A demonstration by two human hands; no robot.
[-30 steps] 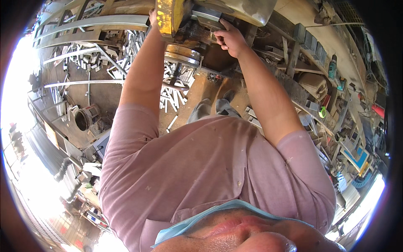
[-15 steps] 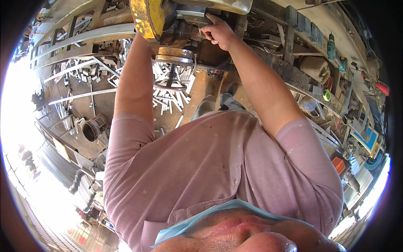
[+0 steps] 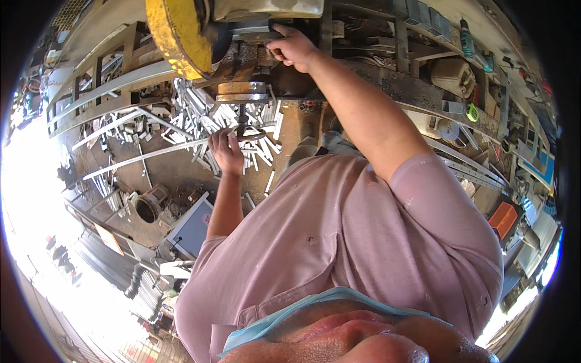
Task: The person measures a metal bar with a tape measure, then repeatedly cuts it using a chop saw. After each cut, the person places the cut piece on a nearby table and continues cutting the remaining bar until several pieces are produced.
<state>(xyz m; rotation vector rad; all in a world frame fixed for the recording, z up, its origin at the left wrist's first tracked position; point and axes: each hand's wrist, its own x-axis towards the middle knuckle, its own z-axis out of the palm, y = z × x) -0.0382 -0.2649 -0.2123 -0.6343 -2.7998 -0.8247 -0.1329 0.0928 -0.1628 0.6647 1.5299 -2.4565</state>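
Note:
My left hand [image 3: 226,152] is at the round handwheel [image 3: 253,137] below the rusty vise, its fingers curled over the wheel's left rim. My right hand [image 3: 295,49] is up at the machine, index finger pressed to the end of a grey metal bar [image 3: 251,26] and the other fingers bent beneath. The bar's left part runs toward the disc behind the yellow guard [image 3: 175,39] of the cutting machine. Under the bar sits the vise's rusty round front [image 3: 242,91], with the wheel's threaded screw [image 3: 241,113] coming toward me.
Many short offcuts of metal tube [image 3: 200,109] lie heaped on the floor under the bench. On the right bench are a green bottle [image 3: 466,41], a tan canister [image 3: 452,77] and a tape measure [image 3: 472,112]. Long rails [image 3: 115,85] extend left. A grey box [image 3: 192,224] stands behind my left forearm.
My left hand has come down from beside the yellow guard to the handwheel. My right hand stays at the bar's end. The view has shifted, so the machine appears further left.

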